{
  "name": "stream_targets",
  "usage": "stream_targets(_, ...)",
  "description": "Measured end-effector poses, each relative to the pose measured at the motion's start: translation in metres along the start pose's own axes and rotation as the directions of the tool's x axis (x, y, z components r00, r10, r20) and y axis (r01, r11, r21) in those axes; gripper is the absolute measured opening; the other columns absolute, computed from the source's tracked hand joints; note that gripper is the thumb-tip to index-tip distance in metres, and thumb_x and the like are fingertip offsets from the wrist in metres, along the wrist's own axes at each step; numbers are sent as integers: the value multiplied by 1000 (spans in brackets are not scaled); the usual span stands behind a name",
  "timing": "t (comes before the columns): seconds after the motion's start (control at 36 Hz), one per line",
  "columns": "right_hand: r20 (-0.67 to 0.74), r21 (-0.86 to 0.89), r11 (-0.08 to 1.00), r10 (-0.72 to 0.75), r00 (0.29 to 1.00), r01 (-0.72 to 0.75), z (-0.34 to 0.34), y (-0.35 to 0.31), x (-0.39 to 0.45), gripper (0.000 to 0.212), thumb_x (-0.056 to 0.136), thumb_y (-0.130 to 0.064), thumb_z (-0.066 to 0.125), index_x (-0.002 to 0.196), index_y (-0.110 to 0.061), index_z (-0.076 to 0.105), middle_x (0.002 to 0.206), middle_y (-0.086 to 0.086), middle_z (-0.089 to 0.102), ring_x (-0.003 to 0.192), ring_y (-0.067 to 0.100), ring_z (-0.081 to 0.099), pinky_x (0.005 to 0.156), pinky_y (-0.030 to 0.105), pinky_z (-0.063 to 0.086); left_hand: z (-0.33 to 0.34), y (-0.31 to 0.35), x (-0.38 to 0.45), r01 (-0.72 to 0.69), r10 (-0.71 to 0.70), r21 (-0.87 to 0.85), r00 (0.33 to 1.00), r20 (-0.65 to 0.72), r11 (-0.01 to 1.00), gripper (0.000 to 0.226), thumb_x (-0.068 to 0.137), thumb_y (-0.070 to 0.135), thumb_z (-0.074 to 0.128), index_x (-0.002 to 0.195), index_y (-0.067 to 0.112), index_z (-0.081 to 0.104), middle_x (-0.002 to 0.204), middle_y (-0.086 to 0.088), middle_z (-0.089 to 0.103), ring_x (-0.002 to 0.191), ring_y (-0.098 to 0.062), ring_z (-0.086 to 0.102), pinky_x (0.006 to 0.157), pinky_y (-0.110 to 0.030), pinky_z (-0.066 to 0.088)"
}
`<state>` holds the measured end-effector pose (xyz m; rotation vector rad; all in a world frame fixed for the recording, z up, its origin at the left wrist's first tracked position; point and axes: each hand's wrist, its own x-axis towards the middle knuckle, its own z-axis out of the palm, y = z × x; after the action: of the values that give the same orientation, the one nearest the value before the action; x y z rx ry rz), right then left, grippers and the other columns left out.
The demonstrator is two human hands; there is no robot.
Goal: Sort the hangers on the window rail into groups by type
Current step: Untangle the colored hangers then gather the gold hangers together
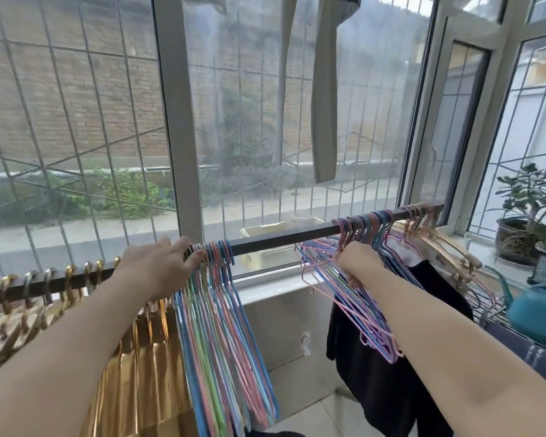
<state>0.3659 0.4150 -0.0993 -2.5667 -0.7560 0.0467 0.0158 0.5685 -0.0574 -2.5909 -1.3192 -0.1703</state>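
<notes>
A dark rail [281, 237] runs across the window from lower left to upper right. Gold hangers [139, 357] hang at its left end. Beside them hangs a tight group of coloured wire hangers [227, 326]. My left hand [158, 266] rests on the rail, fingers on the hooks at that group's left edge. A second bunch of coloured wire hangers [360, 310] hangs right of a bare stretch of rail, and my right hand [358, 261] grips several of them below their hooks. Pale wooden hangers [445, 247] crowd the rail's right end.
A dark garment [391, 389] hangs under the right bunch. Potted plants [530, 216] and a teal watering can [536, 310] stand on the sill at right. Grey cloth [323, 105] hangs from above. A plastic tub [265, 244] sits behind the rail outside the glass.
</notes>
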Motion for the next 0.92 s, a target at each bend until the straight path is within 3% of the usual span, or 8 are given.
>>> stream_targets(0.14, -62, -147, 986, -92, 994, 82, -10, -2, 1, 41, 99, -48, 52, 98, -12, 70, 88, 5, 71, 79, 26, 69, 76, 35, 58, -5, 2, 1, 7, -6, -8, 1000, 4, 1000, 73, 99, 71, 7, 155, 30, 26, 152, -9, 47, 132, -32, 55, 101, -47, 50)
stream_targets(0.31, -112, -178, 970, -190, 975, 169, -20, -22, -10, 25, 98, -26, 50, 106, -10, 68, 109, 13, 70, 99, 34, 67, 79, 39, 51, -5, 0, 3, -1, 1, -19, 1000, 11, 1000, 73, 99, 72, 6, 155, 30, 26, 153, -8, 46, 134, -32, 54, 103, -49, 49)
stream_targets(0.44, -72, -88, 951, -303, 950, 296, -27, -45, -22, 31, 98, -37, 49, 85, -11, 59, 100, 13, 69, 89, 31, 62, 75, 35, 44, -2, -1, 4, -6, 6, -34, 1000, 7, 999, 72, 98, 73, 7, 152, 30, 29, 150, -9, 49, 131, -32, 55, 103, -51, 48)
stream_targets(0.56, 8, 9, 916, -401, 916, 400, -29, -68, -48, 38, 96, -29, 50, 64, -10, 57, 66, 6, 64, 74, 30, 65, 69, 34, 48, -3, 0, 2, -16, 17, -30, 1000, 5, 999, 71, 99, 72, 8, 151, 30, 31, 147, -9, 51, 129, -32, 56, 102, -50, 49)
stream_targets(0.64, 190, 205, 889, -447, 874, 410, -13, -84, -75, 35, 95, -23, 51, 79, 2, 70, 73, 14, 75, 71, 30, 73, 69, 38, 60, -2, -1, 1, -13, 13, -28, 1000, 6, 1000, 70, 99, 72, 9, 150, 30, 32, 145, -8, 51, 127, -33, 57, 100, -50, 49)
stream_targets(0.69, 292, 263, 875, -473, 831, 406, 5, -92, -93, 33, 96, -24, 53, 90, 3, 71, 88, 18, 76, 84, 33, 74, 67, 37, 59, -3, -2, 0, -13, 14, -27, 1000, 8, 1000, 69, 100, 71, 9, 149, 29, 33, 143, -9, 52, 126, -33, 57, 100, -50, 49)
stream_targets(0.81, 407, 283, 851, -525, 748, 443, 35, -102, -118, 46, 102, -34, 53, 138, -6, 56, 132, 11, 62, 118, 30, 60, 92, 35, 48, -3, -2, -1, -15, 15, -14, 1000, 6, 1000, 68, 101, 69, 9, 150, 27, 33, 140, -9, 54, 123, -33, 59, 97, -49, 50)
stream_targets(0.92, 453, 510, 826, -494, 742, 239, 53, -103, -128, 33, 106, -25, 51, 133, -4, 53, 98, 10, 66, 85, 21, 64, 75, 32, 54, -4, -1, -2, -13, 13, -14, 1000, -1, 1000, 68, 101, 68, 10, 150, 27, 34, 139, -9, 54, 122, -33, 59, 95, -48, 50)
